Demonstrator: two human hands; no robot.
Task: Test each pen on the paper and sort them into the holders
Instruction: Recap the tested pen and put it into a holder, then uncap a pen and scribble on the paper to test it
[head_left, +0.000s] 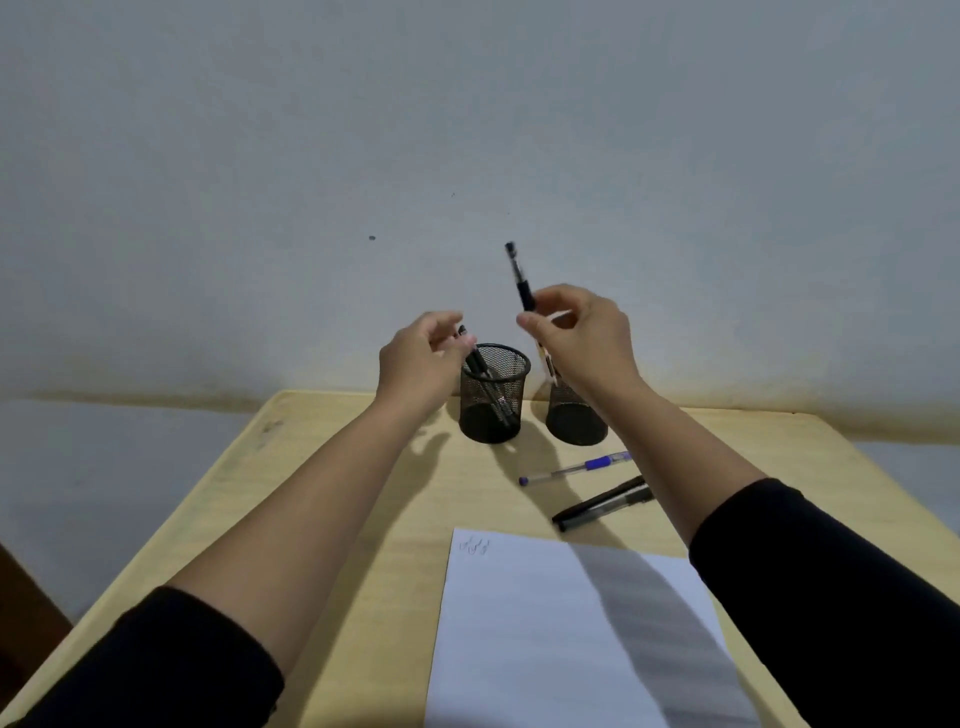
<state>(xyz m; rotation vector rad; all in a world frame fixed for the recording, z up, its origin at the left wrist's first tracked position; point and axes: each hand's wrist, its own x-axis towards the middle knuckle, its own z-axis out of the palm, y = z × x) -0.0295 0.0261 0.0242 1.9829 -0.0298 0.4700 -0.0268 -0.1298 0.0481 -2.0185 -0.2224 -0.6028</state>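
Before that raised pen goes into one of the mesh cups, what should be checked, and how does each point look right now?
1. Right hand pinches the raised black pen firmly: ok.
2. Pen poised above the right black mesh holder: ok.
3. Left hand clear of that holder: ok, it is by the left black mesh holder.
4. Test scribble on the white paper sheet: ok, faint marks at its top corner.
5. Whether this pen wrote: cannot tell.
6. Pens left on the wooden table: not ok, several remain.
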